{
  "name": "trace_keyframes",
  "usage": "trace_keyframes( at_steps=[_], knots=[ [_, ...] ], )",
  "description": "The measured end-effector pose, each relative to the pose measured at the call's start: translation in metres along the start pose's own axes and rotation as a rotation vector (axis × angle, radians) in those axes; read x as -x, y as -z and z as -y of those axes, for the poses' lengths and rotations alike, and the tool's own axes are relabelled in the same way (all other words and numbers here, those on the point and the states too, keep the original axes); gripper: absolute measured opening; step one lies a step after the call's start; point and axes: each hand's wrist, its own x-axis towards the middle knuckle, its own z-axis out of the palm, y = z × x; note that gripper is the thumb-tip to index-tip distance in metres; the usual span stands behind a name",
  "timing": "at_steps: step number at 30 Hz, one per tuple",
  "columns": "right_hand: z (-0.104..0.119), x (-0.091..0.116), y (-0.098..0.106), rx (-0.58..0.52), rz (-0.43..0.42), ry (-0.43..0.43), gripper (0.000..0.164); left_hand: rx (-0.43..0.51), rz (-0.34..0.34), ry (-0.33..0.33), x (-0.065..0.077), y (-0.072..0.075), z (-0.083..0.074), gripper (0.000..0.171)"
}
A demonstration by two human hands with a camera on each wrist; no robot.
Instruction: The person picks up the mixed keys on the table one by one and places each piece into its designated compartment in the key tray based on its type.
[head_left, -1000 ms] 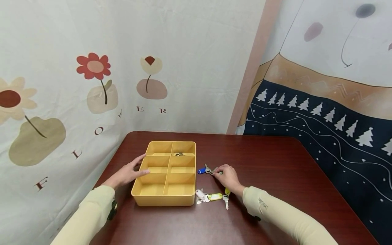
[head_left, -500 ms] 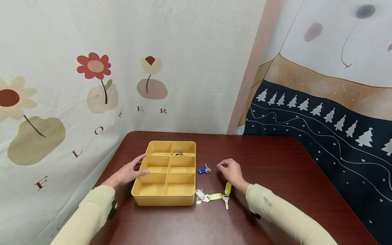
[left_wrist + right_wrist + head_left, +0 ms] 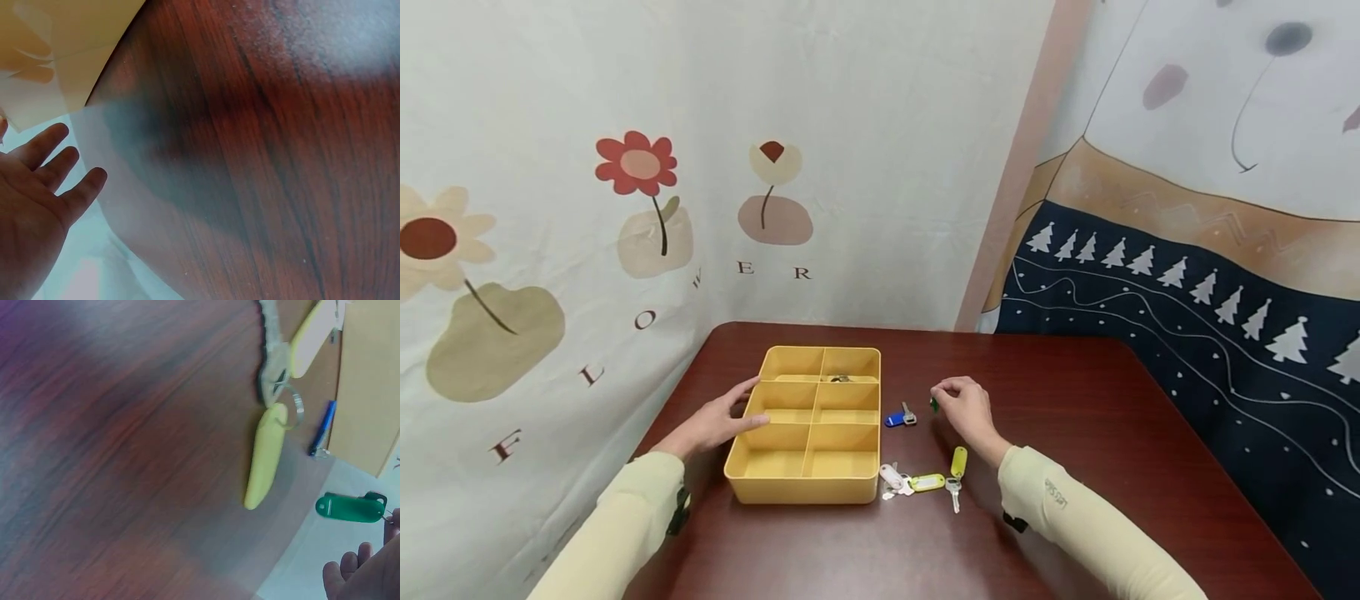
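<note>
My left hand (image 3: 711, 423) rests against the left side of a yellow six-section box (image 3: 805, 492), thumb over its rim and fingers extended. In the left wrist view, the fingers (image 3: 84, 190) are straight and spread. To the right of the box, my right hand (image 3: 966, 410) pinches the ring of a green key tag (image 3: 350, 508), which hangs from the fingertips. The key on that ring is hidden by the hand. Between box and hand lies a key with a blue tag (image 3: 895, 420). Keys (image 3: 840, 378) lie in the box's back right compartment.
Near the box's front right corner lie keys with a white tag (image 3: 891, 476) and a yellow-framed tag (image 3: 927, 482). Right of them is a key (image 3: 954, 497) with a yellow tag (image 3: 958, 462). The dark red table (image 3: 1075, 467) meets a printed curtain (image 3: 880, 167) behind.
My right hand has drawn right, away from the blue-tagged key, and up a little, with the green key tag now showing below its fingers. My left hand has stayed at the box.
</note>
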Motion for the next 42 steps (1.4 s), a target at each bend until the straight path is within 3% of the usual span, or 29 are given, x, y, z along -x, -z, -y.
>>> trace_keyframes(
  at_steps=[7, 15, 23, 31, 42],
  knots=[
    [0.011, -0.002, 0.0, -0.035, -0.02, -0.005, 0.014, 0.008, 0.016, 0.008, 0.0, 0.0, -0.002, 0.09],
    [0.031, -0.007, -0.006, -0.065, -0.019, 0.011, 0.014, -0.06, -0.037, -0.023, 0.005, 0.007, -0.001, 0.085],
    [0.049, -0.011, -0.013, -0.135, -0.013, -0.025, 0.017, -0.006, -0.031, -0.022, 0.006, 0.006, 0.001, 0.083],
    [0.07, -0.016, -0.024, -0.194, -0.007, 0.05, 0.016, 0.002, -0.033, -0.022, 0.004, 0.004, 0.002, 0.081],
    [0.097, -0.018, -0.047, -0.252, 0.024, 0.062, 0.014, 0.003, -0.027, -0.029, 0.004, 0.004, 0.001, 0.081]
  ],
)
